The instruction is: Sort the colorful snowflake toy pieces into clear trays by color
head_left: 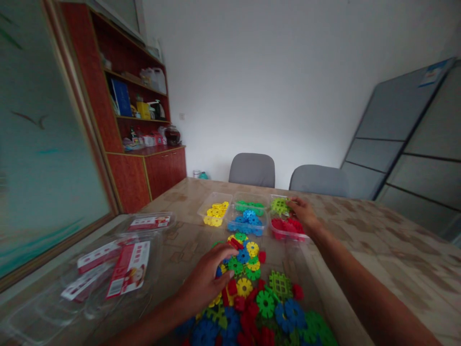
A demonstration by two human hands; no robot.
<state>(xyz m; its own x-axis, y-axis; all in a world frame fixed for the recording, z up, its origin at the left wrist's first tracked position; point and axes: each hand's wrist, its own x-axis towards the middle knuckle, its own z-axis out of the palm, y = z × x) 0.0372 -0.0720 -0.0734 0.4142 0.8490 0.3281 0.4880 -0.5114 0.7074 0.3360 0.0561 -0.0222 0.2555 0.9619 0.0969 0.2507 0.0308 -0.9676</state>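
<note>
A heap of coloured plastic snowflake building pieces (pixel 259 298) lies on the table in front of me. My left hand (pixel 207 278) rests on the heap's left side, fingers curled, pinching a red piece (pixel 236 243) at its fingertips. My right hand (pixel 302 211) reaches far out to the clear trays, fingers closed on a light green piece (pixel 279 206) over the light green tray. Other trays hold yellow pieces (pixel 216 214), dark green pieces (pixel 250 206), blue pieces (pixel 248 221) and red pieces (pixel 288 226).
Clear lids with red and white labels (pixel 126 269) lie at the left of the patterned table (pixel 378 250). Two grey chairs (pixel 252 169) stand at the far edge. A red wooden cabinet (pixel 144 168) is at the back left, grey panels (pixel 406 144) lean at right.
</note>
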